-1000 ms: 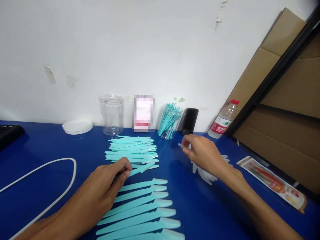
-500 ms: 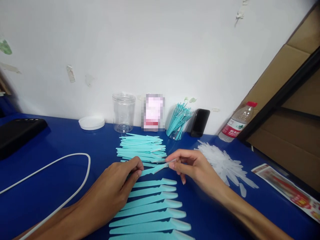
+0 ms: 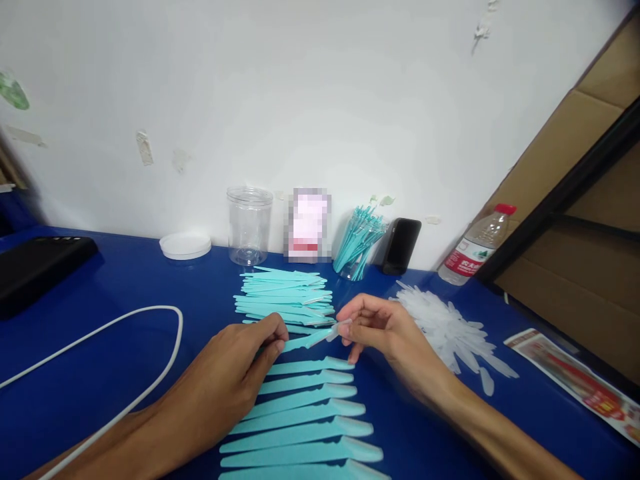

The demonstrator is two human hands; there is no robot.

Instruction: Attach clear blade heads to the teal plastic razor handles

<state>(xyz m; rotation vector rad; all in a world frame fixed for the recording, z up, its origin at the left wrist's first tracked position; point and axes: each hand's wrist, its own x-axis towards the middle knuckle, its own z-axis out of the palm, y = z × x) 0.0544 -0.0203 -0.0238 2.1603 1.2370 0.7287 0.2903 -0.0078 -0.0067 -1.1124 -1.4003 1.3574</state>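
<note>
The left hand [image 3: 243, 365] pinches a teal razor [image 3: 298, 343], right on the near side of the teal pile [image 3: 281, 293]; the right hand [image 3: 383, 328] grips a clear cover [image 3: 335, 331] at the blade end, a heap of covers [image 3: 447, 327] right of that pile!

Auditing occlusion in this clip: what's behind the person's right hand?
A heap of translucent blade caps on the blue table shows past the right hand and wrist. Whatever part of the heap they overlap is covered and cannot be seen.
</note>
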